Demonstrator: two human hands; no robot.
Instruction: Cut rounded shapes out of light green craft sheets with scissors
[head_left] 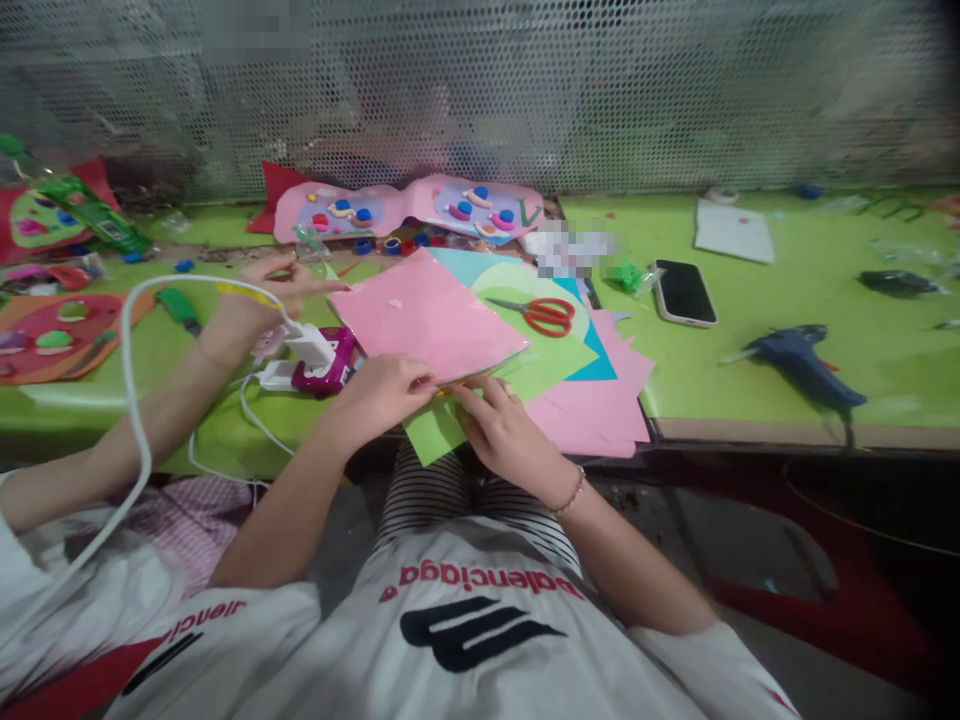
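A square pink paper sheet (431,315), with a shiny clear edge like a plastic wrapper, lies turned cornerwise in front of me. My left hand (386,395) is closed, thumb and fingers pinching its near edge. On the same edge, just to the right, my right hand (510,430) has its fingers bent and closed on the sheet. Between the fingertips shows a small yellow-orange bit that I cannot make out. Red-handled scissors (547,317) rest on green paper (544,350) beside the pink sheet, with blue and more pink paper underneath.
A co-worker's hand (259,295) reaches in at the left, a finger by the pink sheet's corner. Nearby are a purple power strip (326,365) and white cable (135,400). A phone (684,293) and glue gun (806,365) lie right; decorated pink cutouts (405,205) stand behind.
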